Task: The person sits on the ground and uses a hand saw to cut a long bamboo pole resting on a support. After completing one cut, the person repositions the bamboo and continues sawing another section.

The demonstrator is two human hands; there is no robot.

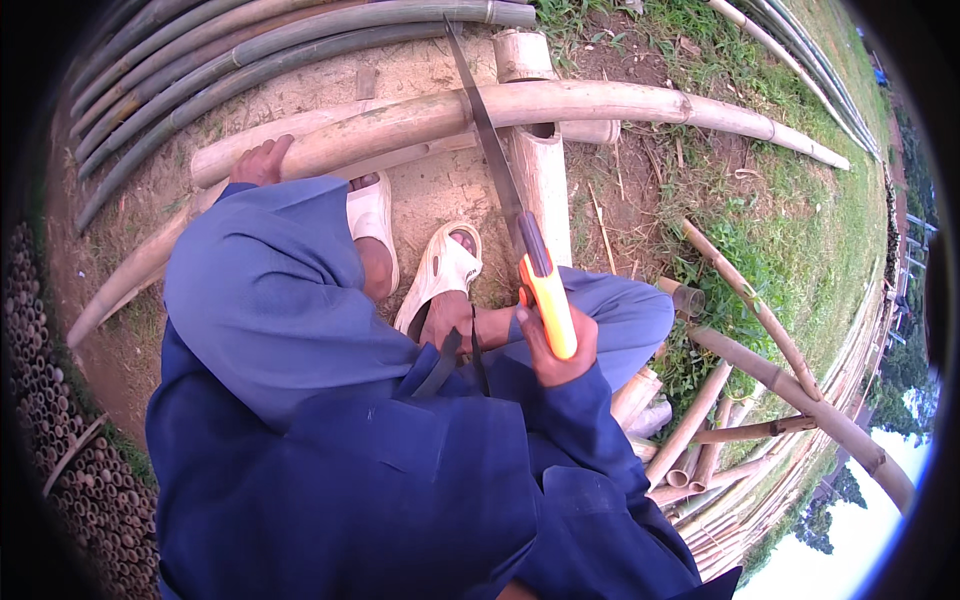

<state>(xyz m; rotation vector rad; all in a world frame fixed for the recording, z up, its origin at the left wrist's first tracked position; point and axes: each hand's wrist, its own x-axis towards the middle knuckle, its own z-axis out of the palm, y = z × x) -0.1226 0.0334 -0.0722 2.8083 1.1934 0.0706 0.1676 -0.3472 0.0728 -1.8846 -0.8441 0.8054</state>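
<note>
My right hand (567,350) is closed round the orange-yellow handle of a hand saw (497,160). Its long dark blade points away from me and crosses a thick, pale bamboo pole (620,101). Whether the teeth have cut into the wall cannot be made out. Toward the pole's left end, my left hand (262,163) grips it, with part of the hand hidden behind my knee. Beneath the blade's crossing, the pole lies over a short, thick bamboo piece (540,185) that has a dark notch-like opening. Another pale bamboo length lies under and beside the pole.
Several long grey-green bamboo poles (300,45) lie at the far left. Stacked cut bamboo ends (95,490) fill the lower left. More poles (765,375) lean and cross at the right over grass. My sandalled feet (445,270) are close below the pole.
</note>
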